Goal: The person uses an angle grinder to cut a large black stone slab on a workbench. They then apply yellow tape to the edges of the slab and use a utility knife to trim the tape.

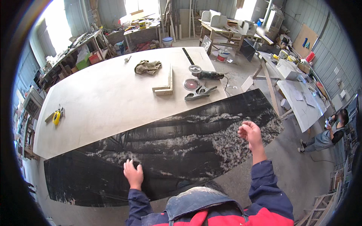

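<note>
A long black slab with whitish mottled streaks and a rough grey patch at its right end lies in front of me. It overlaps the near edge of the pale table. My left hand rests on the slab's left half, fingers spread, with nothing in them. Over the slab's speckled right part is my right hand, its fingers curled in toward the thumb. Whatever may be between those fingertips is too small to make out.
On the table are an angle grinder, a cutting disc, a spring clamp, an L-shaped wooden piece, a crumpled cloth and a yellow-handled tool. A person stands at right. Workbenches line the back.
</note>
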### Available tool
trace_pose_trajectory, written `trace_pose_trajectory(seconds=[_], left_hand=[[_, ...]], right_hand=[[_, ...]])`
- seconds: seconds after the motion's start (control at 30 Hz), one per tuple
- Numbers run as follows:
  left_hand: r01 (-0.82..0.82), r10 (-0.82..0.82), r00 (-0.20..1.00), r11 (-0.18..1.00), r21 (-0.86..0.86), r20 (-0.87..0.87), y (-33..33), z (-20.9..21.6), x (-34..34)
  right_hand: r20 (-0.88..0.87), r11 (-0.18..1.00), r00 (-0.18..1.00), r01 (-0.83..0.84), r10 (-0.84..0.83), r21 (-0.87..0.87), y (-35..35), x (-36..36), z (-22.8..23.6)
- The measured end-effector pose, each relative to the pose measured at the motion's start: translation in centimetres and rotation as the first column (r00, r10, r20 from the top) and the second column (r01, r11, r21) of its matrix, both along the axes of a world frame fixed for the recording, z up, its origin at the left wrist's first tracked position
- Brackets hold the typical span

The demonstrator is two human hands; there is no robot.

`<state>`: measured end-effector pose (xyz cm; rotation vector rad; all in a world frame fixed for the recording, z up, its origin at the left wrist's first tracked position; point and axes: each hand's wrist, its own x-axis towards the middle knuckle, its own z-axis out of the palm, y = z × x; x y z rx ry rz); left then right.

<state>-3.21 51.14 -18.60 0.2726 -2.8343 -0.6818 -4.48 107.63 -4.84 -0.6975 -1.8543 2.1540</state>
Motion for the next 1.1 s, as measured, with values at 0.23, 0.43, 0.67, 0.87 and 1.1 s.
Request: trace_pose_trajectory(seconds=[0.23, 0.43, 0.67, 0.87, 1.1], left_hand=[[0.085, -0.056, 0.990, 0.971, -0.225, 0.133, 16.6, 0.5, -9.6], [0.057, -0.025, 0.988, 0.976, -0.210, 0.151, 22.0, 1.8, -14.1], [-0.008, 0.051, 0.985, 0.969, -0.249, 0.165, 21.7, 1.5, -15.0], [-0.057, 0.102, 0.975, 0.973, -0.225, 0.196, 22.2, 2.8, -15.3], [-0.020, 0.060, 0.984, 0.973, -0.231, 0.170, 21.7, 1.8, -15.9]], right_hand=[[0.158, 0.913, 0.944, -0.321, 0.288, 0.252, 4.8, -21.4, 3.6], [0.165, 0.764, 0.900, -0.431, 0.404, 0.480, 6.6, -47.7, -0.9], [0.423, 0.650, 0.838, -0.538, 0.345, 0.537, 4.3, -66.0, -9.2], [0.571, 0.353, 0.752, -0.659, 0.330, 0.664, 1.5, -71.2, -11.8], [0.255, 0.649, 0.859, -0.505, 0.444, 0.569, 8.5, -77.6, -18.5]])
